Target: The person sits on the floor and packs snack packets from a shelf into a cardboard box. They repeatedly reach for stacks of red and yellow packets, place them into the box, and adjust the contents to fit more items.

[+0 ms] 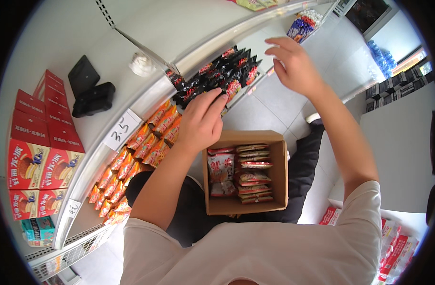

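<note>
My left hand (pixel 203 123) is at the front of a lower shelf, palm down, its fingertips at the near end of rows of black snack bags (pixel 217 76). I see nothing held in it; its underside is hidden. Over the shelf's right end my right hand (pixel 290 62) is raised, fingers curved and apart, with nothing in them. An open cardboard box (pixel 282 171) stands between my legs. Inside it, white and red snack packets (pixel 221 167) lie on the left, and a column of packets on edge (pixel 255 174) fills the right.
Orange snack bags (pixel 142 142) stand in rows left of the black ones. The upper shelf's curved front edge (pixel 149 101) overhangs them, carrying red cartons (pixel 28 160) and a black device (pixel 92 96). A grey-white cabinet (pixel 399 142) and red-labelled packs (pixel 399 253) are at right.
</note>
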`<state>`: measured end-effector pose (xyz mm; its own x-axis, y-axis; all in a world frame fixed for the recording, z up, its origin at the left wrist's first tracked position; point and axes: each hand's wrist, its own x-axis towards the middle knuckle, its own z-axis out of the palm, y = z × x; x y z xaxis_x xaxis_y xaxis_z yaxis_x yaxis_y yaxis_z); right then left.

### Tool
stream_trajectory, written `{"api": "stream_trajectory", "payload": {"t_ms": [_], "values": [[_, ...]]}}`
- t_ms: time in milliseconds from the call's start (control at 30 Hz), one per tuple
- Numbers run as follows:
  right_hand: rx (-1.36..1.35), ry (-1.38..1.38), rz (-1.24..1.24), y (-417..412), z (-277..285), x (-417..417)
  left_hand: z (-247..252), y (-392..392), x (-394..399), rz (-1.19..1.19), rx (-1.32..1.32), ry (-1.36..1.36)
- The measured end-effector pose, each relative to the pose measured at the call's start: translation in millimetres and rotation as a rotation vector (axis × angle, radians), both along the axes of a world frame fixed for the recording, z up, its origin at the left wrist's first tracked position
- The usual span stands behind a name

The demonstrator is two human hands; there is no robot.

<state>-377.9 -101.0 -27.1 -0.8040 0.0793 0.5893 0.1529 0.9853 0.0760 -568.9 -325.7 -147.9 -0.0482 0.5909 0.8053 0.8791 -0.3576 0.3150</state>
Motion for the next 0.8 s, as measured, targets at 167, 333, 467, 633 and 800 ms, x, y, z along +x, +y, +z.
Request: {"api": "stream_trajectory", "payload": {"t_ms": [167, 333, 467, 633, 800], "values": [[-0.006, 0.047, -0.101, 38, 63, -71, 2, 5, 1, 0.014, 0.043, 0.023], [-0.014, -0.311, -0.541, 108, 71, -129, -2, 12, 8, -0.056, 0.003, 0.015], [-0.122, -0.252, -0.521, 124, 68, -144, -10, 24, 6, -0.112, -0.043, 0.013], [-0.129, -0.319, -0.572, 90, 79, -131, -11, 34, 4, -0.11, -0.002, -0.055], [-0.189, -0.363, -0.618, 97, 76, -116, -14, 43, 11, -0.151, -0.029, -0.076]]}}
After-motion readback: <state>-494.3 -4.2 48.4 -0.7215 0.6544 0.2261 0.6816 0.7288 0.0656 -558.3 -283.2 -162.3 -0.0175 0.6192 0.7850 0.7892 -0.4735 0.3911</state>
